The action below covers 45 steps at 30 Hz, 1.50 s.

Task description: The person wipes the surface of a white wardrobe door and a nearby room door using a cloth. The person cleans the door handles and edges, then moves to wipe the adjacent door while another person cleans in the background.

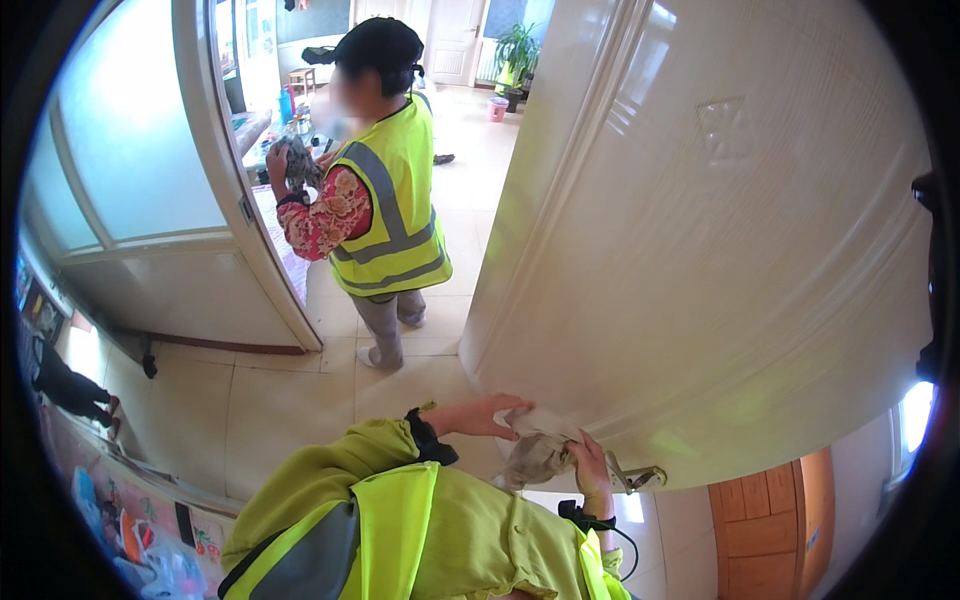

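Note:
A crumpled grey-beige cloth [534,454] hangs between my hands, in front of the lower part of a glossy white door [637,262]. My left hand [491,416] comes in from the left with fingers spread at the cloth's upper edge; whether it grips the cloth is hard to tell. My right hand [592,465] holds the cloth's right side, fingers closed on it. Just right of that hand is the metal door handle [637,478]. Both wrists wear black bands, and a cable runs from the right one.
In the doorway stands a person in a yellow safety vest [397,187], holding a dark grey cloth [300,161]. A frosted-glass door panel [135,120] is at the left. Plastic bags [161,562] lie on a table lower left. A wooden cabinet [757,517] stands lower right. Another person's dark-clothed legs [71,386] show far left.

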### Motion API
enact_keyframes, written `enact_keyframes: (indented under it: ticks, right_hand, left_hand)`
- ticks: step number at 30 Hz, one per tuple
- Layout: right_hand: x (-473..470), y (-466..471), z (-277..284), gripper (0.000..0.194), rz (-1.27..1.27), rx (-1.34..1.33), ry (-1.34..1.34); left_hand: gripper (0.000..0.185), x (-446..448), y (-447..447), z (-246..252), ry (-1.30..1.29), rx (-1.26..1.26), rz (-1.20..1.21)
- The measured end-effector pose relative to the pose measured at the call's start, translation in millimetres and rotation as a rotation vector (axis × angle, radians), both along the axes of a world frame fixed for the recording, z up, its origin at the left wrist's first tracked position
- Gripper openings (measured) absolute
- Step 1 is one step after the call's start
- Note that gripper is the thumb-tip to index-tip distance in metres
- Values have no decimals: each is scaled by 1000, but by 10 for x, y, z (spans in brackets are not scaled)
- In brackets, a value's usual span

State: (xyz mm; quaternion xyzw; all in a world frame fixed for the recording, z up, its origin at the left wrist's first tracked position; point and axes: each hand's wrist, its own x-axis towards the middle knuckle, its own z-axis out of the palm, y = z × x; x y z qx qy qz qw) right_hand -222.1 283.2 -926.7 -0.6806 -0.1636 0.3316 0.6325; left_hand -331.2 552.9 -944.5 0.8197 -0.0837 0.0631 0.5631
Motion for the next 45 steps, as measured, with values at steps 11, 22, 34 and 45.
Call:
enact_keyframes:
  ticks: [11, 22, 34, 45]
  right_hand:
    - [-370, -297, -203, 41, 93, -250, -200]
    - [-927, -4, -248, 42, -130, -75, 121]
    - [-1470, 539, -67, 31, -251, -120, 77]
    - [-1573, 867, -35, 29, 19, -51, -284]
  left_hand:
    - [31, -312, -8, -105, 341, -203, 1]
    - [31, -570, 242, 71, 196, -306, 130]
    - [70, -1275, 1106, -341, 596, 53, -59]
    - [126, -1442, 679, -800, 623, -20, -64]
